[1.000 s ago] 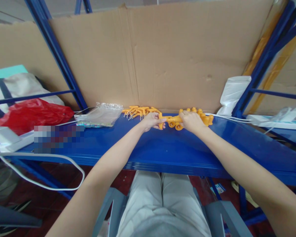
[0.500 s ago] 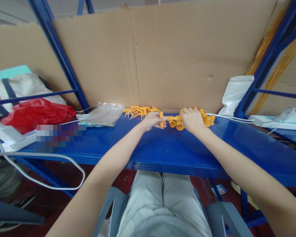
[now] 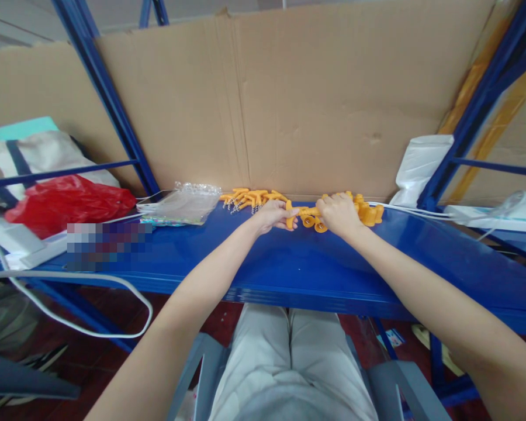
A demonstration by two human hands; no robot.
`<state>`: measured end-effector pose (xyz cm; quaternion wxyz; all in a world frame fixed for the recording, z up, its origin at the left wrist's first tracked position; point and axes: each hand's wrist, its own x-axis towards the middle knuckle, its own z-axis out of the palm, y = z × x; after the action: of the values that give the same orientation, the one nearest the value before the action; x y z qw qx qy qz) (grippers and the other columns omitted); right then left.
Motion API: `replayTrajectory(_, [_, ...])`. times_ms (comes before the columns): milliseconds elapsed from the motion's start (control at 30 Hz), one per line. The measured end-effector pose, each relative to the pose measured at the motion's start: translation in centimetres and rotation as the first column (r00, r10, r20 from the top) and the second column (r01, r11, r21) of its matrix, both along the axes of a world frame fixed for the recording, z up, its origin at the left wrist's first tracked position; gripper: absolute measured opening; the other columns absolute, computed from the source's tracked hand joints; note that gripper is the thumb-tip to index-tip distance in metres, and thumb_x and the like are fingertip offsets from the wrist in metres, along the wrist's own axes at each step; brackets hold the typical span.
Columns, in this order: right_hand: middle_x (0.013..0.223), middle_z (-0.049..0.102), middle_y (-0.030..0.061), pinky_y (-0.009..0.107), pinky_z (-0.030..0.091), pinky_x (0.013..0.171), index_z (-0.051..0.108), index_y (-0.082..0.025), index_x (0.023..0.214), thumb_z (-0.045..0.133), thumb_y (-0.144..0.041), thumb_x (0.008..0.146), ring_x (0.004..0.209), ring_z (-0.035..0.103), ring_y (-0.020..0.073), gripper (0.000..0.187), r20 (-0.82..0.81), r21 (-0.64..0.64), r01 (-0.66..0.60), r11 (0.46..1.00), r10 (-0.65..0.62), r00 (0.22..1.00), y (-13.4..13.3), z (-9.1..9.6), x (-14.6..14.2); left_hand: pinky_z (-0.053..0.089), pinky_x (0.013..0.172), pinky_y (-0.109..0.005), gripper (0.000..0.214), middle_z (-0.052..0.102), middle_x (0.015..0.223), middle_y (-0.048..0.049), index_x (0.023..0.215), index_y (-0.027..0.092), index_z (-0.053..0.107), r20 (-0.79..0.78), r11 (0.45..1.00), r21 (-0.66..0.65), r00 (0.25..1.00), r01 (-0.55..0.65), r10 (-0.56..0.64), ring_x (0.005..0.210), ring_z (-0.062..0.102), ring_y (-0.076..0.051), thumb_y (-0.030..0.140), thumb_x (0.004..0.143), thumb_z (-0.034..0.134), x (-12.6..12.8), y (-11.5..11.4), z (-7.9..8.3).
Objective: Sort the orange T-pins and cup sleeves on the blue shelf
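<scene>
My left hand [image 3: 274, 216] is closed on the yellow T-shaped handle [image 3: 290, 215] of a corkscrew, held roughly upright above the blue shelf. Close to its right, my right hand [image 3: 336, 211] curls around a yellow plastic part; the fingers hide most of it. Between the hands more yellow plastic shows, and round yellow pieces [image 3: 319, 225] lie just below. Behind and left of my left hand is a pile of yellow corkscrews [image 3: 245, 197] with metal spirals. Several yellow cup-like plastic parts [image 3: 370, 214] stand right of my right hand.
A cardboard sheet [image 3: 311, 99] backs the blue shelf [image 3: 263, 263]. Clear plastic bags [image 3: 188, 204] lie left of the corkscrews, with a red plastic bag [image 3: 70, 202] farther left. A white package [image 3: 423, 166] leans at the right post. White cables [image 3: 144, 316] hang at left.
My right hand has shifted slightly left, closer to the handle in my left hand. Both hands keep their hold; the piles look unchanged.
</scene>
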<state>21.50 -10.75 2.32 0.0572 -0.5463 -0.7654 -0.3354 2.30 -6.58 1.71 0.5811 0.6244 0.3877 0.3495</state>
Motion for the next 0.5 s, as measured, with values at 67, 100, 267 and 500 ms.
replayTrajectory(67, [0.097,0.075,0.0218,0.034,0.035,0.069,0.070,-0.005,0.103,0.043,-0.010,0.092,0.089,0.067,0.0289,0.030,0.004,-0.072,0.032,0.997,-0.032,0.999,0.0,0.1,-0.3,0.061,0.072,-0.031,0.020,0.069,0.061,-0.0014,0.081,0.013,0.059,-0.019,1.000,0.008,1.000,-0.022,0.022,0.054,0.066,-0.010,0.019,0.085,0.077,0.1,-0.2,0.0])
replayTrajectory(100, [0.099,0.075,0.0230,0.034,0.035,0.069,0.070,-0.005,0.104,0.043,-0.010,0.092,0.089,0.069,0.0292,0.030,0.005,-0.097,0.040,0.995,-0.040,0.999,0.0,0.2,-0.4,0.061,0.072,-0.031,0.020,0.069,0.061,-0.0014,0.081,0.013,0.058,-0.021,1.000,0.014,0.999,-0.026,0.027,0.054,0.066,-0.010,0.020,0.085,0.077,0.2,-0.3,0.0])
replayTrajectory(267, [0.096,0.076,0.0256,0.032,0.040,0.067,0.071,-0.004,0.103,0.044,-0.010,0.091,0.088,0.072,0.0303,0.030,0.012,-0.128,0.057,0.990,-0.056,0.998,-0.1,0.7,-0.4,0.061,0.071,-0.032,0.027,0.068,0.061,-0.0016,0.079,0.013,0.057,-0.013,0.998,0.046,0.999,-0.030,0.030,0.054,0.066,-0.011,0.024,0.082,0.081,0.2,-0.6,0.2])
replayTrajectory(500, [0.095,0.077,0.0221,0.033,0.047,0.072,0.076,-0.010,0.103,0.050,-0.016,0.091,0.092,0.073,0.0304,0.030,0.034,-0.161,0.064,0.985,-0.059,0.998,0.3,1.5,-0.3,0.061,0.071,-0.032,0.021,0.066,0.058,0.0013,0.078,0.013,0.056,-0.040,0.985,0.122,0.991,-0.124,0.130,0.054,0.067,-0.011,0.016,0.085,0.076,0.6,-1.4,0.4])
